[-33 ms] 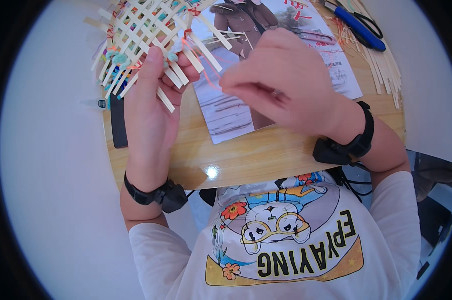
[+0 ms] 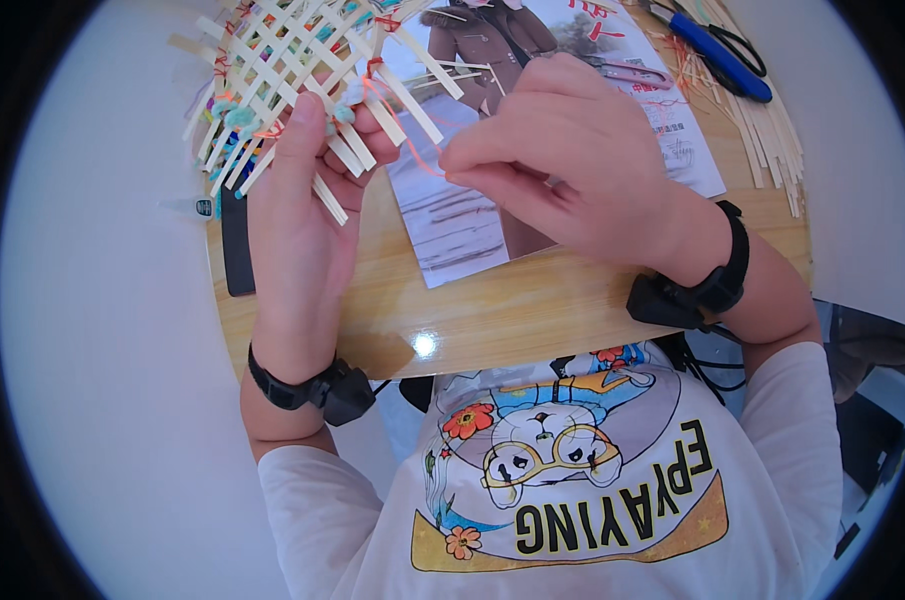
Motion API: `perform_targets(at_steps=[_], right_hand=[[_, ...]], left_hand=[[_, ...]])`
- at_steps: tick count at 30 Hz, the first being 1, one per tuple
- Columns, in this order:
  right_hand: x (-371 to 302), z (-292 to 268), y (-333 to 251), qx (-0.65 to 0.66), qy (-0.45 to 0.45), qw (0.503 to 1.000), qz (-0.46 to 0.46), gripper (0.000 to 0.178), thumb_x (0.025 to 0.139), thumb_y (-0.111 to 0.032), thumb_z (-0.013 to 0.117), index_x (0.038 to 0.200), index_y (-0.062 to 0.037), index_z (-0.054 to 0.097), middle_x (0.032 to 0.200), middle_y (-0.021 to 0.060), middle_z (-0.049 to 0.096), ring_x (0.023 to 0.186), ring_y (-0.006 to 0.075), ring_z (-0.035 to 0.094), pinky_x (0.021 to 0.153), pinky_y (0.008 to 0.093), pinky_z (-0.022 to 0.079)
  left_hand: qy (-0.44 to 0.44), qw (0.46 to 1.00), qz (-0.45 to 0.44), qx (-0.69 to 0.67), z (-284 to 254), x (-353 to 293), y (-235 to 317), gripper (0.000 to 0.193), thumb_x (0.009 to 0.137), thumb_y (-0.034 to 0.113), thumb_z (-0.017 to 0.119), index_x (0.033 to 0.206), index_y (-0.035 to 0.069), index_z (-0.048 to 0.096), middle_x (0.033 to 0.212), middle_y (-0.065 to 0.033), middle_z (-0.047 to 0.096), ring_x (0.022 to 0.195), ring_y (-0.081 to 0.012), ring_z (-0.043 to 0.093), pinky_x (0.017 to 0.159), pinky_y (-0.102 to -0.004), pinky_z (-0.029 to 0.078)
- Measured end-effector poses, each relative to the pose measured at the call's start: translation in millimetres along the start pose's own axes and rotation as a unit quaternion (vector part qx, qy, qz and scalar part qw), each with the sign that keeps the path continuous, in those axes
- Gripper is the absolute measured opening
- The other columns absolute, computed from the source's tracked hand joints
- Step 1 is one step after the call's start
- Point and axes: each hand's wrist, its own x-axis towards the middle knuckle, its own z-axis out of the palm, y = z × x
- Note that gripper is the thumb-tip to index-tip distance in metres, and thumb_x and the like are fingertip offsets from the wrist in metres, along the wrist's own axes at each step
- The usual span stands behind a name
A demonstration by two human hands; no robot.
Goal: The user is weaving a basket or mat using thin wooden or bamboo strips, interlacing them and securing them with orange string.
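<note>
Head view. In left hand (image 2: 302, 215), gripped between thumb and fingers: woven lattice (image 2: 297, 65) of pale flat strips, at upper left of table (image 2: 532, 310), cut off by top of frame. In right hand (image 2: 602, 170), pinched at thumb and fingertips: orange strand (image 2: 418, 160), running in a shallow curve from lattice edge, across a narrow gap between hands.

Edges and room: bare wood in a curved band between printed sheet (image 2: 452, 245) and near table edge. Just beside left forearm, at left table edge: dark flat object (image 2: 238, 250). Beneath right hand: printed sheet. Crowded at far right: blue-handled pliers (image 2: 722, 65), loose pale strips (image 2: 772, 150).

Against earlier frame: lattice and left hand in same place; right hand only slightly shifted, with narrower dark hollow between fingers; strand more clearly visible as far as fingertips. Sheet and pliers unmoved.
</note>
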Motion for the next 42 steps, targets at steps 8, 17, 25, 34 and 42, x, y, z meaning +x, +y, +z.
perform_targets(at_steps=[8,17,25,34,42], right_hand=[[2,-20,10,0.094,-0.024,0.986,0.136,0.016,0.085,-0.011,0.064,0.099,-0.0052,0.064,0.077,0.002,0.059,0.068,0.0125,0.052,0.06,0.0274,0.042],[1,-2,17,0.495,-0.127,0.771,0.38,0.041,0.092,-0.014,0.058,0.129,-0.0018,0.049,0.094,0.0076,0.066,0.07,0.0091,0.058,0.061,0.023,0.049],[-9,-53,25,0.318,-0.169,0.828,0.43,0.014,0.09,-0.014,0.061,0.094,-0.0018,0.065,0.081,-0.0008,0.064,0.071,0.007,0.057,0.061,0.0225,0.044],[-30,-111,-10,0.105,-0.376,0.894,0.221,0.005,0.082,-0.006,0.063,0.086,-0.0036,0.065,0.08,0.0102,0.063,0.073,0.0287,0.06,0.065,0.0357,0.047],[-31,-99,-17,0.058,-0.419,0.89,0.171,0.017,0.081,-0.018,0.067,0.091,-0.0049,0.065,0.081,0.0089,0.061,0.07,0.0292,0.058,0.064,0.0359,0.047]], left_hand=[[-0.125,0.992,0.001,-0.027,-9,1,3,0.029,0.098,0.021,0.05,0.12,0.003,0.053,0.108,-0.0067,0.065,0.092,-0.0143,0.064,0.077,-0.0307,0.054],[-0.035,0.998,-0.039,-0.019,5,-4,2,0.039,0.097,0.024,0.051,0.124,-0.003,0.05,0.097,-0.0114,0.066,0.082,-0.0158,0.064,0.075,-0.0293,0.053],[-0.063,0.998,-0.02,-0.008,-6,0,8,0.037,0.097,0.023,0.051,0.12,-0.005,0.052,0.096,-0.0118,0.066,0.082,-0.0161,0.064,0.073,-0.0297,0.053],[-0.032,0.998,-0.03,0.037,-7,3,-2,0.032,0.095,0.022,0.055,0.113,-0.004,0.057,0.091,-0.0109,0.066,0.075,-0.0159,0.065,0.069,-0.029,0.053],[-0.084,0.991,-0.083,0.064,-7,5,-4,0.029,0.096,0.023,0.053,0.115,0.001,0.057,0.099,-0.0052,0.065,0.08,-0.0117,0.063,0.068,-0.0286,0.053]])
